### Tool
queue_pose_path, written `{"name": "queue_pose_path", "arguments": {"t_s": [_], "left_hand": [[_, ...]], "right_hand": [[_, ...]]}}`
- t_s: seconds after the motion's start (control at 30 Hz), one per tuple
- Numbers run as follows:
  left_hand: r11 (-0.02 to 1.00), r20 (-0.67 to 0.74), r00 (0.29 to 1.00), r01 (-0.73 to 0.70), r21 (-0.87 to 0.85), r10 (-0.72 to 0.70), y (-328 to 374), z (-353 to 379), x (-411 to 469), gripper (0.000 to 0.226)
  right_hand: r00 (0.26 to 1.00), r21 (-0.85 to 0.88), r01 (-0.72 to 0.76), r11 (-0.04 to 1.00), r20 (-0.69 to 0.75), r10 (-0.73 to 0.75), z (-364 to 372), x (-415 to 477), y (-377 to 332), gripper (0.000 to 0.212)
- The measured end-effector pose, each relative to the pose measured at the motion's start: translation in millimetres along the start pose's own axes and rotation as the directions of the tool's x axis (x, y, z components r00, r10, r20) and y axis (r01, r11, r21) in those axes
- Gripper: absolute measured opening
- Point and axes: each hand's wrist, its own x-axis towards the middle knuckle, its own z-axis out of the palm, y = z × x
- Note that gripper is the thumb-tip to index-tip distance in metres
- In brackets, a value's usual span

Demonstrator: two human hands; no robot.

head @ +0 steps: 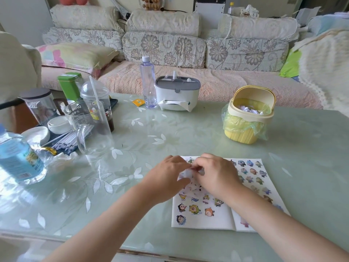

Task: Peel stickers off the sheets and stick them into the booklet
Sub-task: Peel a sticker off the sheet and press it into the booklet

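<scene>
I see my left hand [166, 174] and right hand [215, 175] meeting over the open booklet [213, 222], which lies flat on the table [170, 129], spread left to right, spine pointing away, both hands' curled fingers pinching a small sticker sheet [186, 173].

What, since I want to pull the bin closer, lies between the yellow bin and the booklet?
Nothing: in the head view only bare table with its leaf pattern separates the yellow bin from the booklet.
</scene>
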Motion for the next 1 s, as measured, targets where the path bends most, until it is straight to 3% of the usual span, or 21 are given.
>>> {"name": "queue_pose_path", "arguments": {"t_s": [0.1,0.3,0.5,0.57,0.63,0.67,0.73,0.77,0.83,1.0], "left_hand": [[0.997,0.103,0.995,0.006,0.074,-0.014,-6,5,-1,0.045],[0.986,0.104,0.994,0.022,0.165,-0.040,-4,7,0,0.044],[0.976,-0.023,0.994,0.109,0.187,-0.107,-2,0,2,0.040],[0.984,-0.120,0.981,0.161,0.080,-0.151,4,-4,5,0.033],[0.953,-0.150,0.950,0.245,-0.181,-0.273,16,-10,8,0.023],[0.873,-0.091,0.931,0.294,-0.389,-0.354,23,-14,10,0.019],[0.593,0.113,0.896,0.375,-0.713,-0.430,37,-21,11,0.016],[0.502,0.183,0.887,0.399,-0.767,-0.424,42,-23,10,0.014],[0.417,0.220,0.881,0.402,-0.815,-0.420,47,-25,10,0.011],[0.379,0.188,0.872,0.378,-0.845,-0.451,53,-26,16,0.010]], "right_hand": [[0.999,-0.018,0.038,0.999,0.018,-0.037,6,0,3,0.006],[0.995,-0.009,0.068,0.998,0.080,-0.067,5,-1,2,0.004],[0.992,0.052,0.098,0.994,-0.089,-0.093,-10,1,7,0.014],[0.984,0.075,0.102,0.992,-0.154,-0.090,-17,1,8,0.017],[0.977,0.086,0.105,0.991,-0.195,-0.087,-24,0,9,0.018],[0.974,0.093,0.107,0.990,-0.209,-0.085,-27,0,9,0.018],[0.967,0.108,0.115,0.987,-0.242,-0.086,-31,-1,10,0.018],[0.963,0.119,0.121,0.986,-0.256,-0.087,-32,-2,11,0.019],[0.958,0.141,0.138,0.980,-0.271,-0.096,-35,-3,12,0.019],[0.954,0.280,0.170,0.945,-0.287,-0.087,-36,-6,21,0.019]]}}
